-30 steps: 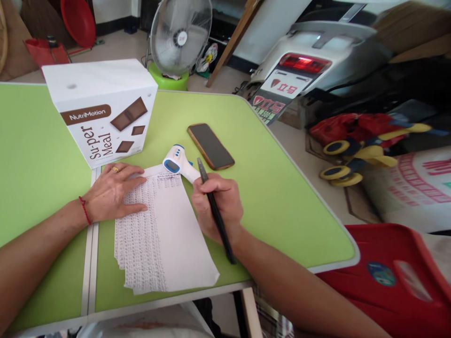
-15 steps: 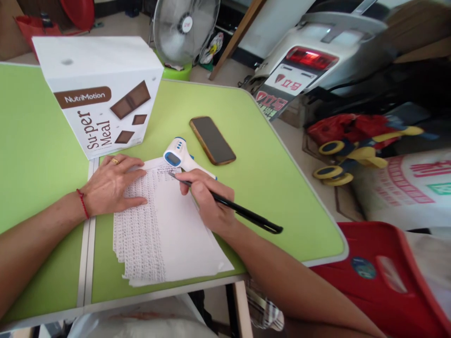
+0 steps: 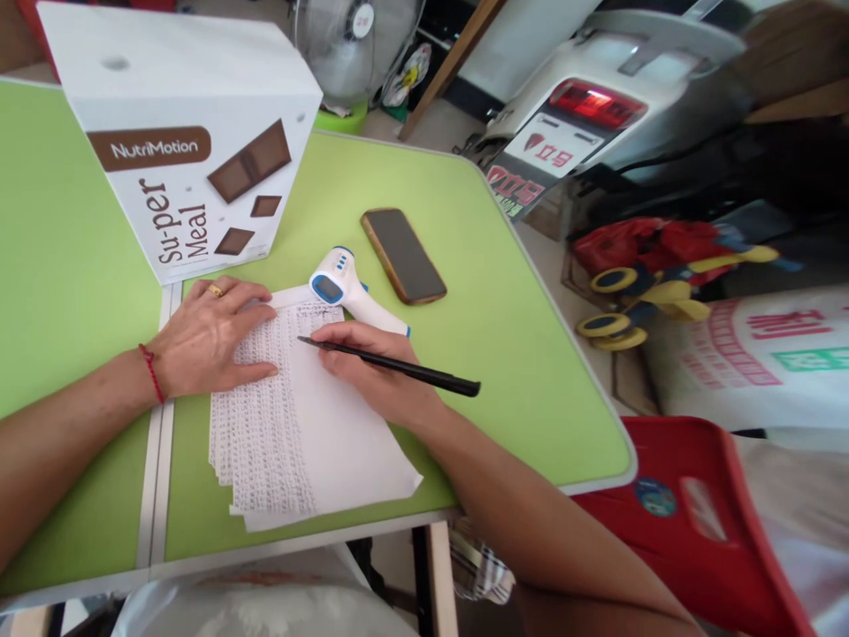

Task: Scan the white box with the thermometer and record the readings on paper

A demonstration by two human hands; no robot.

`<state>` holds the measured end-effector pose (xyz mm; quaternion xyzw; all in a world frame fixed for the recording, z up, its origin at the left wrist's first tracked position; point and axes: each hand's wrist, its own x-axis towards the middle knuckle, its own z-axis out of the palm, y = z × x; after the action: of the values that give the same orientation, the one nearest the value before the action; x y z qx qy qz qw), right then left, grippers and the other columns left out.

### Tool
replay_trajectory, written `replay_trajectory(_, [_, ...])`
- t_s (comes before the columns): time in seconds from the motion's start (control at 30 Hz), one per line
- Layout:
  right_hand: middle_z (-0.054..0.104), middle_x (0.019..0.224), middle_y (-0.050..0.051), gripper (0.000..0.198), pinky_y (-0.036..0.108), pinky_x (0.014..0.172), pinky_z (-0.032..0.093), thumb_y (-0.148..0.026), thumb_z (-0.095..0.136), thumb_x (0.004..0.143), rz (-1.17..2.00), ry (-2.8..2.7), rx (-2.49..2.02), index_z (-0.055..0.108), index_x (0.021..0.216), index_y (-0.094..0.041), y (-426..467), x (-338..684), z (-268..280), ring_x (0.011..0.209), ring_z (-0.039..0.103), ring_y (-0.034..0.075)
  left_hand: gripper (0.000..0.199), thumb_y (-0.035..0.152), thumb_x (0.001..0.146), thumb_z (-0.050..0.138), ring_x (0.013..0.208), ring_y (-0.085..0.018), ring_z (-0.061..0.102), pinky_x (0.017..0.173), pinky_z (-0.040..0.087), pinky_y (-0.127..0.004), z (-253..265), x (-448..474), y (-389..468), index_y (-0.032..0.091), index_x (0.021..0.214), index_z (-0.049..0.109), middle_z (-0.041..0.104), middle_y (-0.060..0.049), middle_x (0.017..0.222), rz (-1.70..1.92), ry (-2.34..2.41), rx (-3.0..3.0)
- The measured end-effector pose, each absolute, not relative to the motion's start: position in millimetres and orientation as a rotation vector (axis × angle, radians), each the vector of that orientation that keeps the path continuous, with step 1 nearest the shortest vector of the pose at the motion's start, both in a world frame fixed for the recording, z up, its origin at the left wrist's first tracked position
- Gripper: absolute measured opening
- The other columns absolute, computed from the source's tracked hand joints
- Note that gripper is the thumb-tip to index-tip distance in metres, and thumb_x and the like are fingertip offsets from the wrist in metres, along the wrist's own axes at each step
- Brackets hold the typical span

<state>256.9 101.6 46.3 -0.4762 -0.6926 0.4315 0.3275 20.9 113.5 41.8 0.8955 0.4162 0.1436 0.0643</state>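
Observation:
A small stack of white paper sheets [image 3: 358,451] lies on the green table, its left part covered in rows of dark handwriting and its right part blank. My left hand [image 3: 210,336] rests flat on the upper left of the stack, fingers spread, with a ring and a red bracelet. In my right hand [image 3: 371,367] a black pen [image 3: 424,373] is pinched, its tip over the paper by the edge of the writing; I cannot tell if it touches. Just above the sheets lies a white and blue infrared thermometer [image 3: 351,292], close to my right fingers.
A phone [image 3: 406,257] in a brown case lies right of the thermometer. A white NutriMotion box [image 3: 199,177] stands at the back left of the green table [image 3: 517,380]. Beyond are a fan [image 3: 338,53], a scooter [image 3: 584,115], and a red chair [image 3: 683,531] at the right.
The pen tip has moved left and down from the top written lines, and the pen lies at a flatter angle. My left hand stays on the paper. The view has shifted slightly.

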Motion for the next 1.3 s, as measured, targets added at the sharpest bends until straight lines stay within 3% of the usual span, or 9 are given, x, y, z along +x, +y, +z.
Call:
replay_trajectory(0.3, [0.056, 0.058, -0.005, 0.009, 0.024, 0.049, 0.041, -0.019, 0.055, 0.069, 1.328, -1.717, -1.204, 0.059, 0.076, -0.020, 97, 248, 49, 0.051, 0.050, 0.009, 0.054, 0.054, 0.080, 0.062, 0.115, -0.036, 0.051, 0.096, 0.038, -0.052, 42, 23, 112, 0.014, 0.117, 0.061, 0.057, -0.014, 0.128, 0.418, 1.277, 2.697])
replay_trajectory(0.6, [0.052, 0.057, -0.006, 0.002, 0.022, 0.044, 0.035, -0.020, 0.054, 0.070, 1.026, -1.703, -1.141, 0.053, 0.072, -0.021, 98, 242, 32, 0.047, 0.043, 0.007, 0.056, 0.057, 0.080, 0.061, 0.116, -0.037, 0.051, 0.096, 0.037, -0.053, 44, 23, 114, 0.015, 0.116, 0.061, 0.057, -0.014, 0.128, 0.413, 1.265, 2.693])
replay_trajectory(0.83, [0.051, 0.056, -0.006, 0.010, 0.021, 0.045, 0.037, -0.015, 0.054, 0.071, 0.849, -1.687, -1.043, 0.052, 0.063, -0.021, 96, 241, 25, 0.048, 0.045, 0.007, 0.056, 0.057, 0.080, 0.061, 0.115, -0.037, 0.052, 0.095, 0.038, -0.053, 44, 22, 113, 0.013, 0.116, 0.062, 0.057, -0.015, 0.128, 0.421, 1.257, 2.704])
replay_trajectory(1.0, [0.054, 0.059, -0.005, 0.008, 0.022, 0.048, 0.038, -0.016, 0.056, 0.072, 0.850, -1.731, -1.055, 0.054, 0.067, -0.021, 96, 241, 22, 0.051, 0.046, 0.008, 0.057, 0.056, 0.080, 0.061, 0.115, -0.038, 0.051, 0.095, 0.037, -0.054, 44, 21, 114, 0.013, 0.116, 0.062, 0.056, -0.016, 0.128, 0.417, 1.257, 2.683])
replay_trajectory(1.1, [0.056, 0.062, -0.005, 0.006, 0.023, 0.050, 0.040, -0.015, 0.056, 0.074, 0.845, -1.742, -1.073, 0.057, 0.074, -0.021, 95, 242, 25, 0.052, 0.048, 0.008, 0.072, 0.062, 0.074, 0.065, 0.119, -0.039, 0.048, 0.098, 0.036, -0.055, 47, 17, 117, 0.011, 0.124, 0.058, 0.052, -0.019, 0.132, 0.357, 1.169, 2.673])
replay_trajectory(1.2, [0.062, 0.074, -0.002, 0.009, 0.026, 0.060, 0.046, -0.016, 0.057, 0.078, 0.850, -1.803, -1.038, 0.061, 0.083, -0.021, 94, 245, 33, 0.063, 0.055, 0.010, 0.085, 0.065, 0.067, 0.071, 0.123, -0.040, 0.044, 0.100, 0.034, -0.054, 50, 15, 118, 0.012, 0.131, 0.054, 0.048, -0.020, 0.136, 0.282, 1.083, 2.656])
replay_trajectory(1.3, [0.066, 0.084, 0.001, 0.013, 0.028, 0.069, 0.050, -0.022, 0.058, 0.082, 0.988, -1.875, -1.016, 0.065, 0.093, -0.022, 93, 249, 40, 0.075, 0.061, 0.012, 0.084, 0.065, 0.068, 0.070, 0.122, -0.041, 0.044, 0.099, 0.033, -0.056, 50, 18, 115, 0.012, 0.132, 0.053, 0.046, -0.021, 0.137, 0.262, 1.141, 2.651])
